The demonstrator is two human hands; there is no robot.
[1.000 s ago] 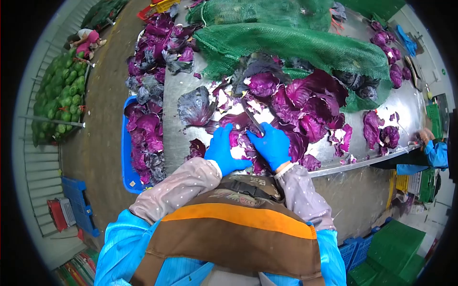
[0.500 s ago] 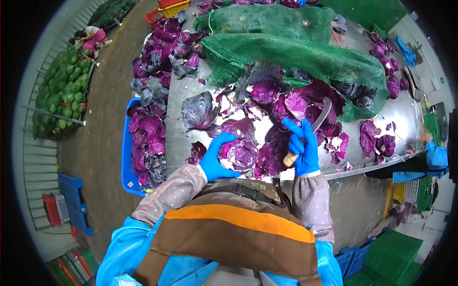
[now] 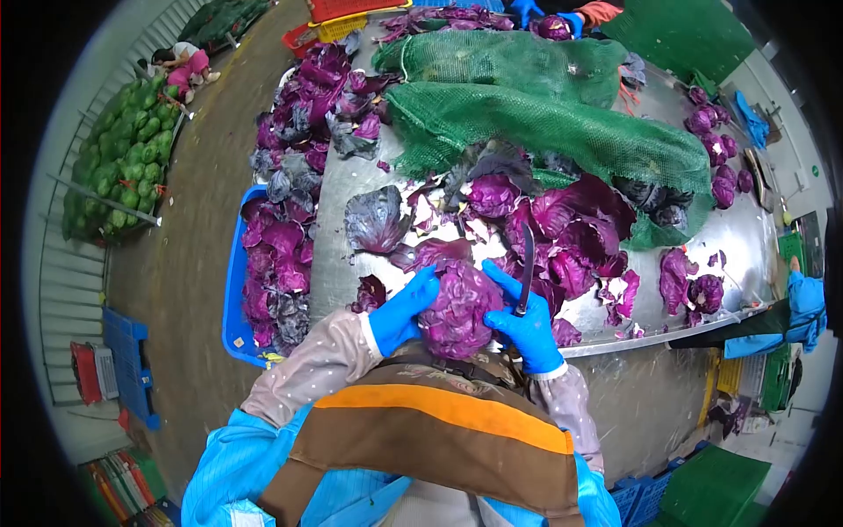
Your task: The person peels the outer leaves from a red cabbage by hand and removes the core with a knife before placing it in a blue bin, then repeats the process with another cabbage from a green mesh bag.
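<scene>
A round purple cabbage head (image 3: pixel 458 309) is held between both gloved hands close to my apron. My left hand (image 3: pixel 404 309), in a blue glove, presses on its left side. My right hand (image 3: pixel 524 322), also blue-gloved, touches its right side and grips a knife (image 3: pixel 528 268) whose curved blade points up, away from me. Loose purple leaves (image 3: pixel 584 241) and a dark outer leaf (image 3: pixel 376 220) lie on the metal table (image 3: pixel 338 272) beyond the cabbage.
Green mesh sacks (image 3: pixel 544 119) lie across the table. A blue crate (image 3: pixel 233 303) full of leaves stands at the left. Another person's gloved hands (image 3: pixel 527 10) hold a cabbage at the far edge. A person in blue (image 3: pixel 803 307) is at the right.
The cabbage has been raised and now shows its rounded purple side. My right hand has come down and left onto it, with the knife turned upright. A co-worker's hands show more fully at the far edge.
</scene>
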